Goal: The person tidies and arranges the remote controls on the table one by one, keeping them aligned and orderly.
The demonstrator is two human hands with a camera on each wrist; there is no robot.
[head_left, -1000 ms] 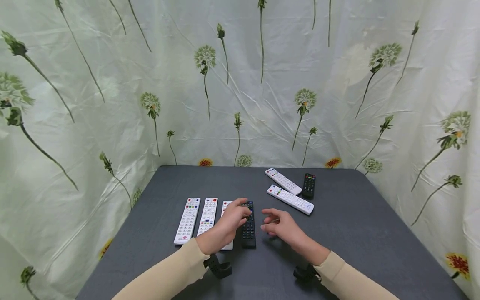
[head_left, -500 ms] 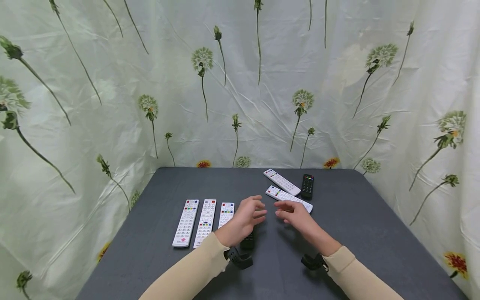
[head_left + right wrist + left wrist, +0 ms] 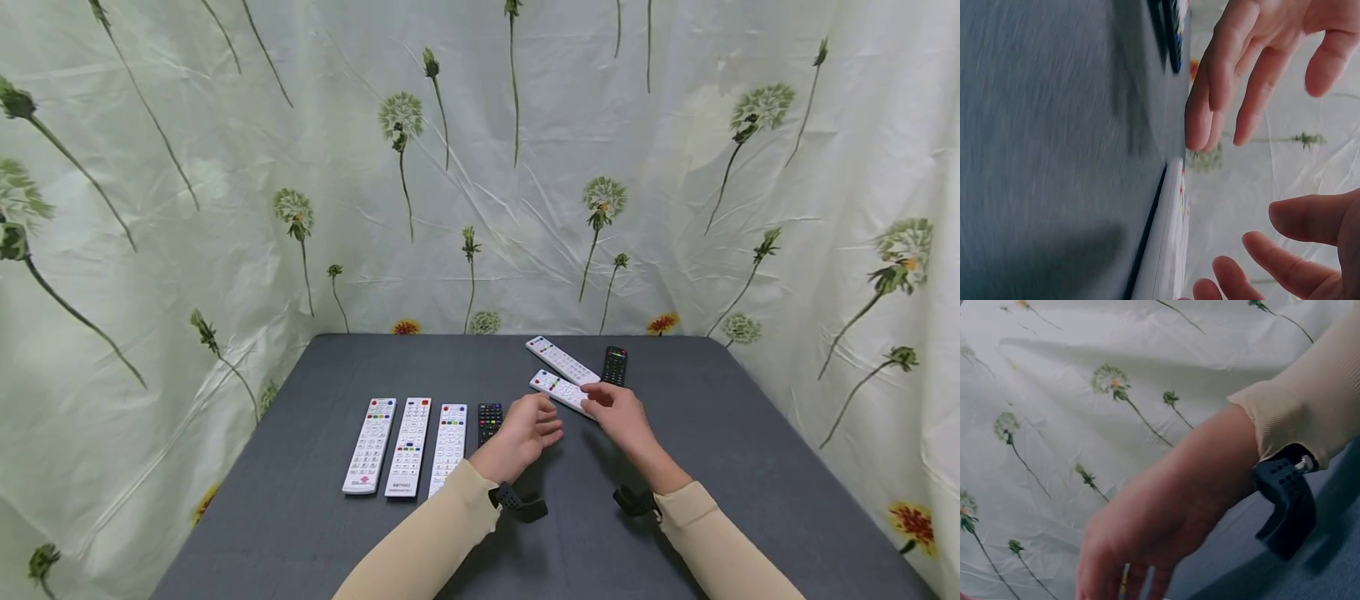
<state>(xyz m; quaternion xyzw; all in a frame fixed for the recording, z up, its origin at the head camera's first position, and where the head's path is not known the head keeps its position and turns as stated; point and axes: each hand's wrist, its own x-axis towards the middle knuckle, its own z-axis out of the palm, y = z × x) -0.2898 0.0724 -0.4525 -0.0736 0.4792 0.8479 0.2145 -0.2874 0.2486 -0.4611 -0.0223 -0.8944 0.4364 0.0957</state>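
My right hand (image 3: pixel 621 421) is over the right end of a white remote control (image 3: pixel 553 387) that lies slantwise; its fingers are spread from the thumb. Whether they touch that remote I cannot tell. In the right wrist view its white side (image 3: pixel 1166 244) shows below the fingertips. Left of it, my left hand (image 3: pixel 525 429) hovers with loose fingers, partly hiding a black remote (image 3: pixel 490 417). That one ends a row with three white remotes, the outer (image 3: pixel 370 446), the second (image 3: pixel 408 446) and the third (image 3: pixel 448 442).
Behind the slanted remote lie another white remote (image 3: pixel 558 357) and a small black remote (image 3: pixel 615 365), close together. All rest on a dark grey table (image 3: pixel 712 467). A flowered white curtain (image 3: pixel 480 183) hangs around its back and sides.
Both hands have moved right, from about the black remote in the row toward the slanted white one. The third white remote in the row is now more exposed. The remotes appear unmoved.
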